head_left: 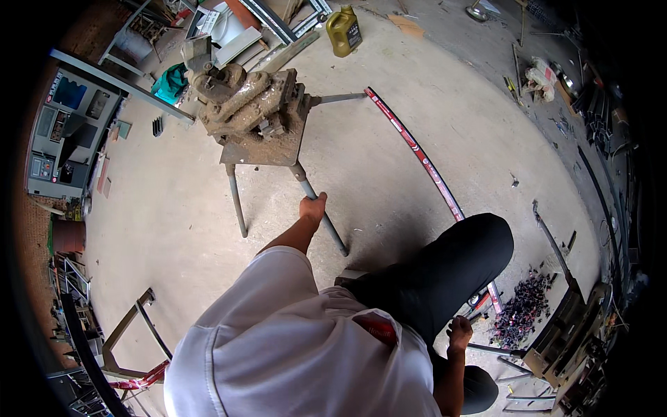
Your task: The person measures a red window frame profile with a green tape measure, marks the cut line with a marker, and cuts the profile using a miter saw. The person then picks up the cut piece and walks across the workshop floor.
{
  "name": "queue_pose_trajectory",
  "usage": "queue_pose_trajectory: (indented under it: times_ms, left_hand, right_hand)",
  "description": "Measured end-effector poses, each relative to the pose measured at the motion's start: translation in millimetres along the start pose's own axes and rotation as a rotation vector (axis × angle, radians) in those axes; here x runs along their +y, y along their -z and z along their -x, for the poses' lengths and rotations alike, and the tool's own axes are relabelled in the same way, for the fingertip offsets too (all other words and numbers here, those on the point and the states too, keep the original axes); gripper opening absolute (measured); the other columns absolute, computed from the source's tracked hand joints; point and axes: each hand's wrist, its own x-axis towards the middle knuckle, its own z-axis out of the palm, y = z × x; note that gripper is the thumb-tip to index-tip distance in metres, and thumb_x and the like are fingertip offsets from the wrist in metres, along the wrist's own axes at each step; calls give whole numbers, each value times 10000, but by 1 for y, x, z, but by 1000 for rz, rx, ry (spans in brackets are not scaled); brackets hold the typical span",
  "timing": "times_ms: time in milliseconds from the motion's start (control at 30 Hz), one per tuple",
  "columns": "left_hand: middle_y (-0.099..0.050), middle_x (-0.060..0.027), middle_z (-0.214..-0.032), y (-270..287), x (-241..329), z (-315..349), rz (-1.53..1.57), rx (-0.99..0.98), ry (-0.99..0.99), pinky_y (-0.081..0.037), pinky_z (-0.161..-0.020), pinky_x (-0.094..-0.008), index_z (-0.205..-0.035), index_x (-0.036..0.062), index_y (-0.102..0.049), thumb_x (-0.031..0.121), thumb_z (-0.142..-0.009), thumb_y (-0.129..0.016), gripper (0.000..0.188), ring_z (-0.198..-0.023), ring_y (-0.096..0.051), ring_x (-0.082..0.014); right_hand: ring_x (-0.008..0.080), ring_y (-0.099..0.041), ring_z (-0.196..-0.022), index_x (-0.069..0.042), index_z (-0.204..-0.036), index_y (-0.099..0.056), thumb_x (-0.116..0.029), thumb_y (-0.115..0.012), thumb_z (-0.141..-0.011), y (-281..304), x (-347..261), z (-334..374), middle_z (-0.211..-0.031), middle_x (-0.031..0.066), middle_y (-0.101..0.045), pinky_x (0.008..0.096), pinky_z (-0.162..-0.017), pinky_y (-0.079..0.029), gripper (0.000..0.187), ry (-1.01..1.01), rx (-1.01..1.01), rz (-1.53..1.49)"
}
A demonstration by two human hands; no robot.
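Observation:
My left hand [313, 207] is wrapped round a grey pipe leg [326, 224] of a stand. On the stand's square top plate [267, 154] sits a heavy, dirt-crusted metal machine [240, 101]. Low on the right, beside my bent knee, my right hand [458, 333] has its fingers curled closed; what is in them, if anything, I cannot make out. A long strip with red and white film [424, 163] runs from the end of another stand leg [340, 98] past my knee, which hides part of it.
Beyond the strip's near end lies a pile of small dark and red scraps [524, 309]. A rusty metal frame [566, 347] stands at the lower right. A gold jug [344, 32] is at the back, a grey control cabinet [66, 132] at the far left, a bent metal frame [125, 333] lower left.

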Motion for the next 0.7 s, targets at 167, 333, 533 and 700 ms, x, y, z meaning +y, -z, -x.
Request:
queue_pose_trajectory:
  times_ms: [167, 333, 533, 700]
  left_hand:
    - [-703, -116, -704, -26, 8, 5, 229, -142, 113, -493, -678, -371, -720, 25, -666, 430, -951, -656, 466, -675, -624, -225]
    - [-670, -138, -649, -19, 1, 6, 303, -82, 67, -517, -646, -398, -717, 15, -619, 432, -966, -638, 486, -604, -633, -249]
    - [-607, -106, -575, -32, -7, 3, 371, -81, 18, -507, -560, -423, -634, 27, -563, 335, -977, -616, 464, -514, -621, -230]
    - [-614, -138, -599, -43, -33, -19, 344, -14, 0, -495, -597, -439, -670, 5, -601, 336, -961, -631, 442, -580, -640, -250]
  right_hand:
    - [126, -629, -743, -65, -1115, -702, -238, -693, -986, 17, 5, 17, -841, 15, -658, 290, -611, -522, 216, -19, 116, 19]
    - [165, -685, -782, -37, -1175, -700, -239, -673, -990, 22, 3, 31, -921, 68, -722, 316, -621, -560, 275, -24, 121, 121]
    - [170, -690, -760, -24, -1195, -693, -246, -682, -991, 28, 4, 42, -912, 87, -729, 322, -611, -566, 302, -25, 100, 230]
    - [171, -704, -777, -27, -1236, -686, -231, -668, -1022, 26, -13, 41, -956, 92, -743, 324, -641, -574, 296, 76, 7, 388]
